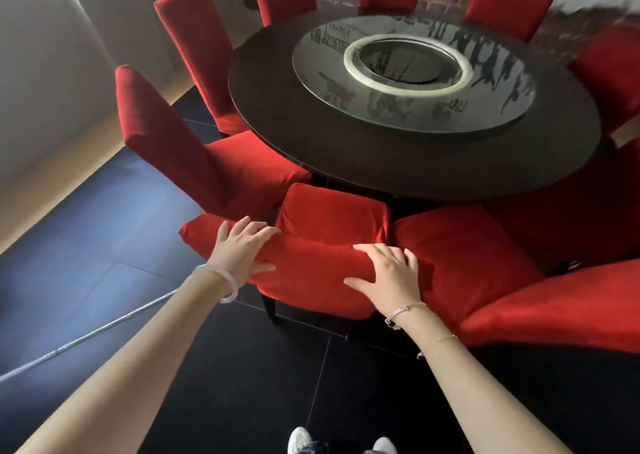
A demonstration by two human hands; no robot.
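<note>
A red fabric-covered chair (311, 280) stands right in front of me, its seat pushed toward the round dark table (346, 149). My left hand (242, 251) grips the left part of the backrest's top edge, fingers over the far side and thumb on the near side. Over the right part of the same edge my right hand (389, 273) holds on, its fingers curled over the top and the thumb spread on the near face. There are bracelets on both wrists.
A glass turntable (412, 111) with a raised ring lies on the table. Several more red chairs ring the table, one close on the left (194, 156) and one close on the right (460, 246). The floor is dark tile, with a pale cord (86, 343) across it. My shoes (301, 441) show below.
</note>
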